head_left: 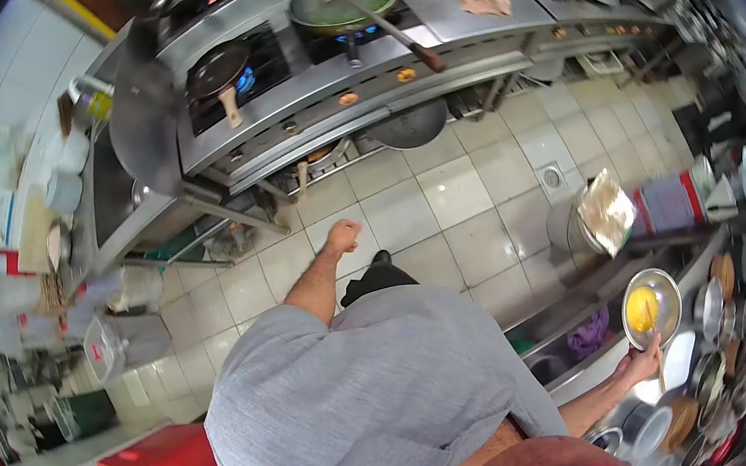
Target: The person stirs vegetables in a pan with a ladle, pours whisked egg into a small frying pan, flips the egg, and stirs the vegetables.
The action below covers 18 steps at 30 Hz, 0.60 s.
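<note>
One metal bowl of yellow mixture lies forward of the right hand, gripped by its near rim; the left hand, loosely closed, looks empty.

1 view: head-worn, wide, facing forward and down.

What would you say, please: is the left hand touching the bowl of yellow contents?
Apart: the head view shows tiled floor between the left hand and the bowl.
</note>
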{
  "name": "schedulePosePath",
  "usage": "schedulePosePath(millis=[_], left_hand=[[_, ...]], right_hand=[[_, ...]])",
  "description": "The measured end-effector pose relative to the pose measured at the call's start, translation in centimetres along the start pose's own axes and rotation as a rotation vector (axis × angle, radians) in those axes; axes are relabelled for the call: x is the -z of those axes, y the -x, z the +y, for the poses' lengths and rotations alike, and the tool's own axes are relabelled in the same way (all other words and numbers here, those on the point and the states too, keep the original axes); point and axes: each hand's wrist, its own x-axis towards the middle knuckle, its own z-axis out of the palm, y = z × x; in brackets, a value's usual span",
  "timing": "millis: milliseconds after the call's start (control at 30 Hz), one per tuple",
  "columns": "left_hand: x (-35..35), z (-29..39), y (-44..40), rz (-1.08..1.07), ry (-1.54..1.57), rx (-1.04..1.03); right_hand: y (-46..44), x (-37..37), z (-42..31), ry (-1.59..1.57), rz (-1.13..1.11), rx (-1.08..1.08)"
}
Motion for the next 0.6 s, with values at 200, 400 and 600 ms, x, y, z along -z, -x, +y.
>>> schedulePosePath(millis=[200,400,600], left_hand=[[13.1,3.8,-4.4,0.303,0.991,-0.221],[24.6,16.4,-7.4,0.138,1.228,-0.351],[29.2,22.8,-10.0,-0.032,1.193,-0.161]], right_hand=[[5.2,-15.2,-5.7,0.086,-0.312,-0.041],[18.0,-32.8,-9.7,-0.243,-0.633,-0.117],[29.3,-45.1,-9.9,-0.256,-0.929,-0.235]])
